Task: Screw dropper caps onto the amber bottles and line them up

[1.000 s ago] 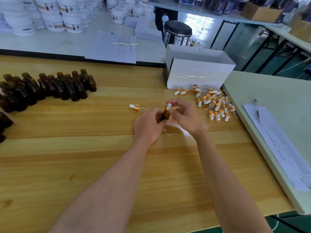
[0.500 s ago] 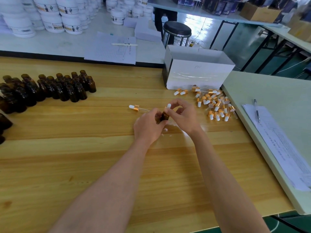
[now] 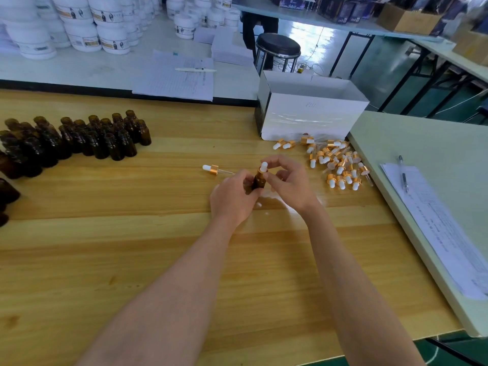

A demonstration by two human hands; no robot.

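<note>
left grip [image 3: 232,199] clamped round amber bottle [image 3: 257,181], upright between both grips; right grip [image 3: 290,186] pinches dropper cap [image 3: 263,167] atop bottle neck; loose caps [image 3: 340,167] heaped near right.

Wooden table [image 3: 105,260] filled the lower frame; pale table [image 3: 422,143] lay at right. Black stool [image 3: 278,45] stood top centre on glare-lit floor [image 3: 303,33].

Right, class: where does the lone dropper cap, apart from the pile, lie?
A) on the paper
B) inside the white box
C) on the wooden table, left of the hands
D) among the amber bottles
C: the lone dropper cap lies on the wooden table just left of the left hand.
</note>
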